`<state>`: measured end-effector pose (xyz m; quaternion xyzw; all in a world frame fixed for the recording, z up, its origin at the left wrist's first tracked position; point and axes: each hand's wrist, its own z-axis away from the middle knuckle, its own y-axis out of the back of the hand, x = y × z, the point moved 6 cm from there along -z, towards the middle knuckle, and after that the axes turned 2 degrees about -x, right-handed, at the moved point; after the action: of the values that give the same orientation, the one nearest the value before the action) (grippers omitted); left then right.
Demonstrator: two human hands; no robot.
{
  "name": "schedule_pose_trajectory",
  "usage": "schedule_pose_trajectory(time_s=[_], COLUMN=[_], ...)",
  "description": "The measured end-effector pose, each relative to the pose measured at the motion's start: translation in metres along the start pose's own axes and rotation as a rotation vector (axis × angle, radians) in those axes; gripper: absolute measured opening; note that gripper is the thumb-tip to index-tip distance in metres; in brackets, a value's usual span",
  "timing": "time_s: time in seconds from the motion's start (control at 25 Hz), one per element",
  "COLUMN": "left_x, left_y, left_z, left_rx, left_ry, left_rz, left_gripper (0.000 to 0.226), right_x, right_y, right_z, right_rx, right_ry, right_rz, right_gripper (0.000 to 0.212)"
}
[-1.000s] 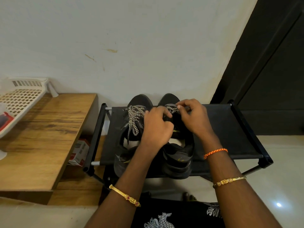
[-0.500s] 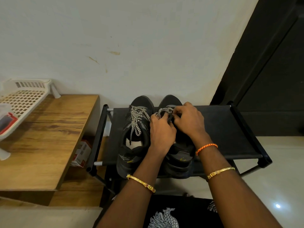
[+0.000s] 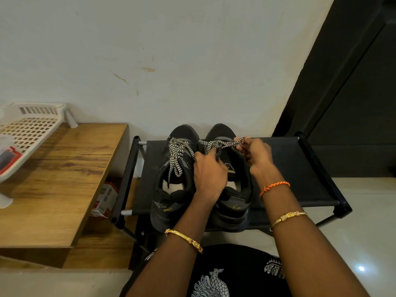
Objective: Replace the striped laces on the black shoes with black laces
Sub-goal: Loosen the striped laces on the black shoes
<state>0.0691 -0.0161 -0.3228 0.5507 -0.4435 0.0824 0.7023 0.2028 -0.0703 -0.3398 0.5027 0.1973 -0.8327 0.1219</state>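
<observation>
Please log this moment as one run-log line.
step: unlacing right shoe | right hand: pulling striped lace | left hand: holding lace | left shoe: laced

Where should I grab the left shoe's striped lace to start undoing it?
Probably the loose ends of the left shoe's striped lace, which hang from the knot toward the shoe's opening. Come from above on the heel side: they lie free over the tongue, clear of the left hand.

Both hands on the right shoe point(image 3: 232, 189): left hand point(image 3: 209, 176) and right hand point(image 3: 257, 156) pinching its striped lace point(image 3: 216, 144); left shoe point(image 3: 173, 179) at 9 o'clock.
</observation>
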Motion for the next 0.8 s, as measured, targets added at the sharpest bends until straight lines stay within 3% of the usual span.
schedule_pose_trajectory(time_s=[0.08, 0.2, 0.32, 0.52, 0.6, 0.72, 0.8], left_x=[0.0, -0.002, -0.003, -0.002, -0.002, -0.002, -0.003], left_y=[0.0, -0.001, -0.002, -0.001, -0.001, -0.001, -0.001], left_z=[0.0, -0.001, -0.001, -0.001, 0.0, 0.0, -0.001], left_rx=[0.003, 0.011, 0.035, 0.076, 0.08, 0.087, 0.092], left_ry=[0.007, 0.018, 0.02, 0.022, 0.018, 0.01, 0.011], left_rz=[0.016, 0.024, 0.029, 0.021, 0.022, 0.021, 0.02], left_gripper=[0.034, 0.033, 0.032, 0.035, 0.038, 0.037, 0.033], right_x=[-0.012, -0.017, -0.008, -0.016, -0.03, -0.049, -0.045], right_y=[-0.004, -0.024, -0.03, -0.024, -0.015, 0.005, 0.011], right_z=[0.001, 0.009, 0.013, 0.02, 0.024, 0.025, 0.022], right_rx=[-0.048, -0.197, -0.206, -0.121, -0.081, -0.109, -0.147], right_ry=[0.204, 0.541, 0.628, 0.68, 0.626, 0.469, 0.33], right_rz=[0.31, 1.005, 1.227, 1.003, 0.654, -0.067, -0.3], right_gripper=[0.024, 0.022, 0.02, 0.006, 0.012, 0.021, 0.019])
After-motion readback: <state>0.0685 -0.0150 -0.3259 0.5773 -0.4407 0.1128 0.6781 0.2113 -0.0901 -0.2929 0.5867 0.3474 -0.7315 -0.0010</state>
